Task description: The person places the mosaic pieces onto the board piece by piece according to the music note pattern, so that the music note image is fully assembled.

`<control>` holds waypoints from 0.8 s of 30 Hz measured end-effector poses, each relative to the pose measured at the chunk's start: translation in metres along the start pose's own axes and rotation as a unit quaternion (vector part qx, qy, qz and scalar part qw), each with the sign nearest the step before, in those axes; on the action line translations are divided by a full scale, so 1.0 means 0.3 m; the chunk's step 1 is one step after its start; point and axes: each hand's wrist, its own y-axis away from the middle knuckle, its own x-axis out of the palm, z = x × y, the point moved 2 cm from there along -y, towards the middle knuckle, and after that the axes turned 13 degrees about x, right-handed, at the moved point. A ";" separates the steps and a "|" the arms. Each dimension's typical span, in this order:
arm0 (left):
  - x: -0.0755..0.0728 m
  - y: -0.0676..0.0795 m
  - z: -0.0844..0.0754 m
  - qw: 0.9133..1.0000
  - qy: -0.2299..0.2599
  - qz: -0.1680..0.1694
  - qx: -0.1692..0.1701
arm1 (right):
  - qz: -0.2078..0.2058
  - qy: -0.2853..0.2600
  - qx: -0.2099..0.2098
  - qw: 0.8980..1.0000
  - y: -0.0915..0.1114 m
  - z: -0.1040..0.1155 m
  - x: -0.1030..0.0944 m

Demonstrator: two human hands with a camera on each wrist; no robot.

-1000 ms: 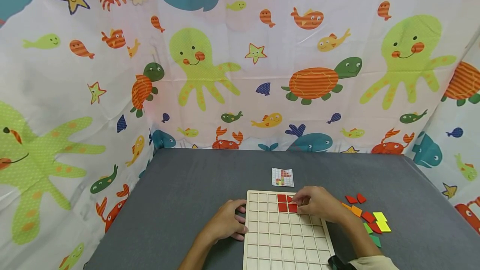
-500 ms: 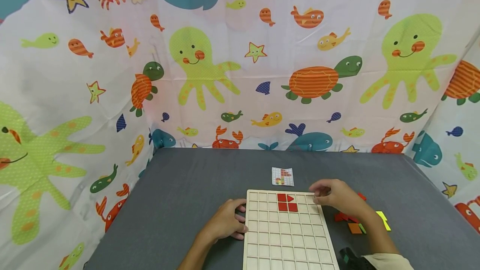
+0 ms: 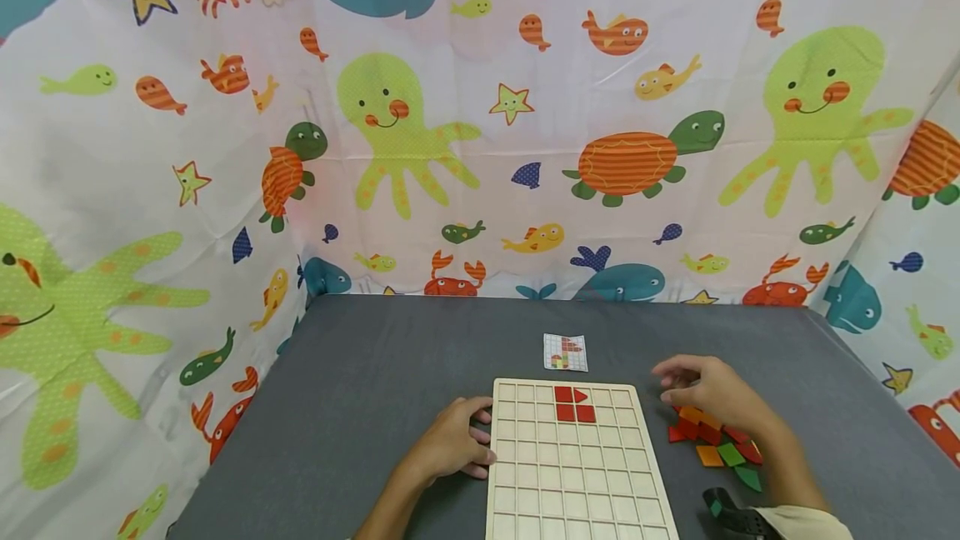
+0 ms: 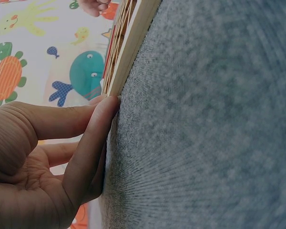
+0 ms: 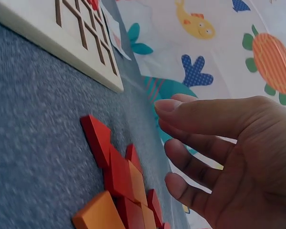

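A wooden grid board point(image 3: 570, 473) lies on the table. In its far rows sit three red squares point(image 3: 565, 413) and a red triangle point(image 3: 581, 396). Along the board's left side rests my left hand point(image 3: 453, 444); the left wrist view shows its fingertips point(image 4: 112, 102) touching the wooden edge. My right hand point(image 3: 712, 390) hovers past the board's far right corner, fingers loosely bent, nothing between them. Just below it lies a pile of flat pieces: red ones point(image 5: 119, 176), orange ones point(image 5: 99, 213) and green ones point(image 3: 731, 455). The right forearm hides part of the pile.
A small card point(image 3: 566, 352) printed with a coloured grid pattern lies behind the board. The grey tabletop point(image 3: 397, 357) ends at a white cloth wall point(image 3: 480, 215) with sea animals. A black wrist strap point(image 3: 738, 519) sits on the right arm.
My right hand has left the red triangle in the grid and moved right, off the board to above the loose pieces. The left hand stays at the board's edge.
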 end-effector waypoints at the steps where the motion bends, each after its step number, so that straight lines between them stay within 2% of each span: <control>1: 0.000 -0.001 0.000 1.000 -0.001 0.000 0.000 | 0.004 0.000 -0.003 1.000 0.002 -0.004 -0.004; 12: 0.001 0.002 -0.006 1.000 -0.003 -0.001 0.000 | 0.048 -0.001 0.007 0.999 0.007 -0.035 -0.015; 18: -0.001 0.002 -0.011 1.000 -0.003 -0.001 0.006 | 0.051 0.038 0.015 0.998 0.025 -0.050 -0.013; 24: 0.002 0.004 -0.013 1.000 -0.007 0.000 0.007 | 0.048 0.085 -0.002 0.995 0.057 -0.054 0.007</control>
